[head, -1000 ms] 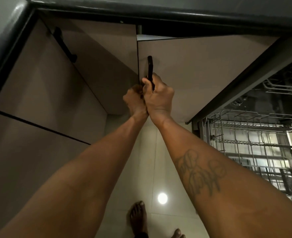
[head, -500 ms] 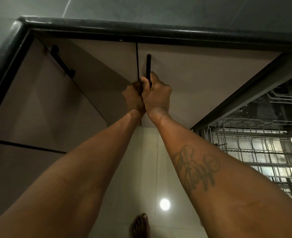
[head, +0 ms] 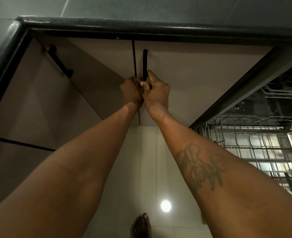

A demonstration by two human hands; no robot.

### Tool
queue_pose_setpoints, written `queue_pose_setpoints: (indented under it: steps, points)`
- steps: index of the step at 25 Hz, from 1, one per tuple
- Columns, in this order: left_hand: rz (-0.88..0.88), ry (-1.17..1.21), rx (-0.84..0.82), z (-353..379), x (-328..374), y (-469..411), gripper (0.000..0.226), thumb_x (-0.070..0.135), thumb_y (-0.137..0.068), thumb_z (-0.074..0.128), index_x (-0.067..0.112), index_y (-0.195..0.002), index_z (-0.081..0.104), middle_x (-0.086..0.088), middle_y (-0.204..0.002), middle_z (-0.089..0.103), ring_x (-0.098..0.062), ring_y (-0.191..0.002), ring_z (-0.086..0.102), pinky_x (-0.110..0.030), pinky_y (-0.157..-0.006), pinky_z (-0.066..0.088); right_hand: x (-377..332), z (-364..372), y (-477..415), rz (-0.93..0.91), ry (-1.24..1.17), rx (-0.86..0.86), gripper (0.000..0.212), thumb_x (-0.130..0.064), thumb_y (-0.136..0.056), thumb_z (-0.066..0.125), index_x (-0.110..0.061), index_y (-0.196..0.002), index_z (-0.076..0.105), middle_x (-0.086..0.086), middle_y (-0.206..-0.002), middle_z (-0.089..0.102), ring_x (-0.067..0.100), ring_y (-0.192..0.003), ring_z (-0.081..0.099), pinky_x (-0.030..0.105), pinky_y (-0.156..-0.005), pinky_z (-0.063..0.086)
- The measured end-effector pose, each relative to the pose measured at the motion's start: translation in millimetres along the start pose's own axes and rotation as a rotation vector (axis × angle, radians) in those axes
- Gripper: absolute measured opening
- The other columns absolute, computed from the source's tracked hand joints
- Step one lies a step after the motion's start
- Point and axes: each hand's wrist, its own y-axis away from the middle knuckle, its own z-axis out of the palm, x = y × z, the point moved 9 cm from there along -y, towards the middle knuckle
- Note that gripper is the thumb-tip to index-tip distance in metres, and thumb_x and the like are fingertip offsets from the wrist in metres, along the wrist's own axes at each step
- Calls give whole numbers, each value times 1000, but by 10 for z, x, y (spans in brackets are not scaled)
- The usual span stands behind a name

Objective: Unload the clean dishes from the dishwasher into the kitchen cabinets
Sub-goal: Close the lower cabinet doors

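Observation:
Both my arms reach down to a beige base cabinet door [head: 202,79] below the dark countertop edge [head: 159,28]. My right hand [head: 157,93] grips the lower end of the door's black vertical bar handle [head: 144,63]. My left hand [head: 132,92] is closed in a fist pressed against the right hand, at the seam between the two doors; what it holds is hidden. The door sits flush with its neighbour. At the right, the dishwasher [head: 265,107] stands open with its lower wire rack [head: 255,145] pulled out; I see no dishes in it.
A second cabinet door [head: 44,103] with a black handle [head: 60,61] stands on the left, angled at the corner. Pale floor tiles [head: 141,169] with a lamp reflection lie below. My bare foot [head: 141,225] is near the bottom edge.
The cabinet door was slightly ajar a second ago and now sits shut against the frame. Both hands stayed at the handle.

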Motion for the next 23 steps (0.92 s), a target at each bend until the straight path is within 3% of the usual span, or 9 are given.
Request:
queue_pose_setpoints:
  steps: [3, 5, 9, 13, 18, 23]
  points:
    - [9, -80, -66, 28, -22, 67, 22, 24, -92, 70, 4, -101, 75, -11, -100, 76, -19, -92, 69, -5, -64, 36, 127, -153, 126, 76, -35, -29, 50, -14, -98, 62, -16, -147, 50, 10, -126, 67, 19, -115, 65, 21, -104, 48]
    - [18, -194, -138, 84, -18, 146, 30, 31, -91, 69, 9, -111, 74, -11, -111, 74, -25, -107, 68, -20, -82, 44, 96, -331, 245, 38, 11, -57, 51, -15, -97, 62, -13, -147, 49, 12, -127, 67, 21, -116, 64, 16, -101, 45]
    - [19, -395, -277, 275, -86, 616, 29, 35, -89, 67, 16, -110, 73, -9, -110, 73, -27, -108, 66, -26, -84, 45, 149, -786, 620, -26, 147, -126, 47, -21, -94, 64, -11, -140, 55, 12, -125, 68, 27, -113, 65, 33, -97, 54]
    - [46, -409, -346, 578, -99, 1360, 39, 31, -86, 73, 12, -120, 68, -10, -100, 73, -25, -97, 68, -22, -78, 45, 594, -1299, 1131, 8, 229, -188, 51, -27, -95, 64, -14, -143, 53, 8, -139, 61, 26, -124, 60, 35, -104, 50]
    - [175, -502, -438, 1269, 381, 2495, 47, 31, -88, 71, 7, -128, 65, -14, -124, 69, -33, -119, 61, -30, -95, 47, 1332, -2296, 1815, 54, 273, -187, 54, -24, -94, 65, -17, -146, 51, 5, -149, 53, 23, -135, 52, 36, -112, 43]
    - [283, -540, -519, 2172, 980, 3668, 47, 37, -94, 67, 9, -130, 64, -13, -124, 68, -31, -117, 62, -28, -95, 43, 2100, -3503, 2291, 96, 382, -188, 54, -28, -95, 62, -18, -146, 50, 6, -148, 53, 26, -134, 53, 41, -110, 45]
